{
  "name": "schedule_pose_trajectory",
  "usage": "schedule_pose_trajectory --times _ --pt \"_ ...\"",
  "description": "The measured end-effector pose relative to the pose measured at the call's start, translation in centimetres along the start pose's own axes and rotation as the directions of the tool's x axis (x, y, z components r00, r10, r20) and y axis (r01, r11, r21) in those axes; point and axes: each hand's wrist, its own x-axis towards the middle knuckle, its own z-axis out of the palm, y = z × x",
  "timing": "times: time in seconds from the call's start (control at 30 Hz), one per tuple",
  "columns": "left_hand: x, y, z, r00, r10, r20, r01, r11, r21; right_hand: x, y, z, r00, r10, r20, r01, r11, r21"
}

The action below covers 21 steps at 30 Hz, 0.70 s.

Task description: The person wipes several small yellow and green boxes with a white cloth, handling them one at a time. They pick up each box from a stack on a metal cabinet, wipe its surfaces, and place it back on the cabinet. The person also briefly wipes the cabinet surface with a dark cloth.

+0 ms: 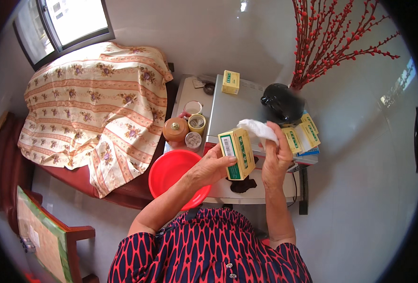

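Your left hand (pixel 209 167) has its fingers closed round one small cardboard box (pixel 245 156), crisp-edged, yellow with green panels and a barcode on one side; you hold it tilted above the front part of the table (pixel 284 189). Your right hand (pixel 275 162) pinches one soft, rumpled white wad (pixel 260 130), cloth or tissue, beside the box's upper corner. Below, one dark crumpled item (pixel 243 185) lies near the table's front edge. Behind, a flat silver metal appliance (pixel 237 107) bears one yellow carton (pixel 230 82) by its back left corner; toward its right edge stands one glossy black vase (pixel 284 106) with red-budded branches (pixel 320 52). Similar cartons (pixel 291 140) cluster at that edge, too overlapped to count. Along the table's left edge are one brown lidded jar (pixel 175 131) and three round cups (pixel 197 130); one smooth red plastic basin (pixel 171 170) overlaps the front left corner from your view.
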Motion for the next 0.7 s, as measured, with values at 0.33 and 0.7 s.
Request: schedule_pose_trajectory --times 0.33,0.7 --pt "-0.8 1.9 -1.8 0.983 0.172 -0.067 -0.159 0.972 0.172 -2.7 -1.2 -3.1 0.882 0.031 0.471 0.031 0.992 -0.123" --pt "-2.2 1.6 0.1 1.000 -0.001 -0.030 0.019 0.797 0.604 1.7 -5.1 0.7 0.638 -0.242 0.731 0.530 0.827 -0.189"
